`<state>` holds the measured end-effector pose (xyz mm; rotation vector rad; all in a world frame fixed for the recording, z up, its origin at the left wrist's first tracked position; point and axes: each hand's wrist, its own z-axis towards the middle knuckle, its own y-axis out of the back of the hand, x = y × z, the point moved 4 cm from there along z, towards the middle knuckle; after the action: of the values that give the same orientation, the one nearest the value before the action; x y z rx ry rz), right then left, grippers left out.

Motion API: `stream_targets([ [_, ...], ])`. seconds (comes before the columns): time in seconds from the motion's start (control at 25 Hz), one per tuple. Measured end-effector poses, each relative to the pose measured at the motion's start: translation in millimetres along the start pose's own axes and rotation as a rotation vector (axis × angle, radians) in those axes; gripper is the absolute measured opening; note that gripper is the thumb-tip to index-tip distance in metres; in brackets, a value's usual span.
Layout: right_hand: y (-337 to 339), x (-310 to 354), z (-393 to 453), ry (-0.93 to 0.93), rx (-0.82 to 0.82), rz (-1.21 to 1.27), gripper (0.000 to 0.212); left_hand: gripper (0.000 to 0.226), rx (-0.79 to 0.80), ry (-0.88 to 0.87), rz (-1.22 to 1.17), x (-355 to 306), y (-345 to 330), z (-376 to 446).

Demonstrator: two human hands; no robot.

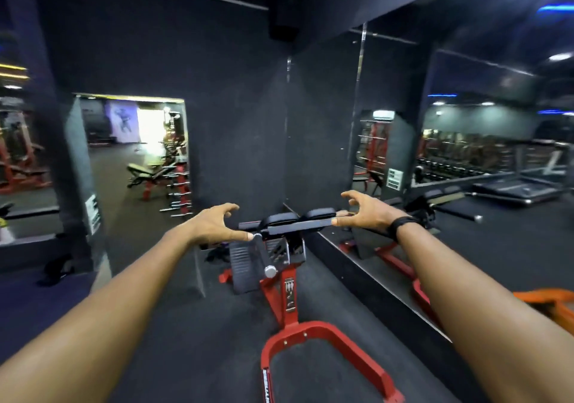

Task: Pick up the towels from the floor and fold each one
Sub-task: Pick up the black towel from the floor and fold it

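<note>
Both arms are stretched forward over the dark floor (192, 340), and the red base (313, 350) of a gym machine is seen lowest in view, between them. The left hand (214, 224) is held with fingers curled wide, gripping nothing; the right hand (365, 211), a black wristband (403, 224) just behind it, is likewise spread in a loose claw and empty. Between the hands the machine's black pads (298, 218) and a roller bar (264, 255) are lined up. A dark heap (217, 253) is spotted on the floor beside the machine, possibly a towel, though it is too blurred to tell. Beyond, mirror panels (388, 154) are set into the dark walls on both sides, with benches (149, 173) and racks seen in them.
</note>
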<state>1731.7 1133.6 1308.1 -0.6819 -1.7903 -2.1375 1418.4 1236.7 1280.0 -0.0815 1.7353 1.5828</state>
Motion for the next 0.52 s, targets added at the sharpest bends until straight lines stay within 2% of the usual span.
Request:
stream_targets([
  [0.12, 24.0, -16.2, -70.2, -0.107, -0.111, -0.026, 0.084, 0.094, 0.055, -0.155, 0.032, -44.9, -19.2, -1.9],
  [0.28, 60.6, -47.1, -186.8, -0.307, -0.219, -0.056, 0.084, 0.090, 0.120, -0.336, 0.025, -119.1, -60.0, -11.9],
  [0.52, 125.1, -88.3, -423.2, -0.683, -0.438, -0.127, 0.083, 0.096, 0.341, -0.689, -0.036, -277.6, -167.6, -109.0],
])
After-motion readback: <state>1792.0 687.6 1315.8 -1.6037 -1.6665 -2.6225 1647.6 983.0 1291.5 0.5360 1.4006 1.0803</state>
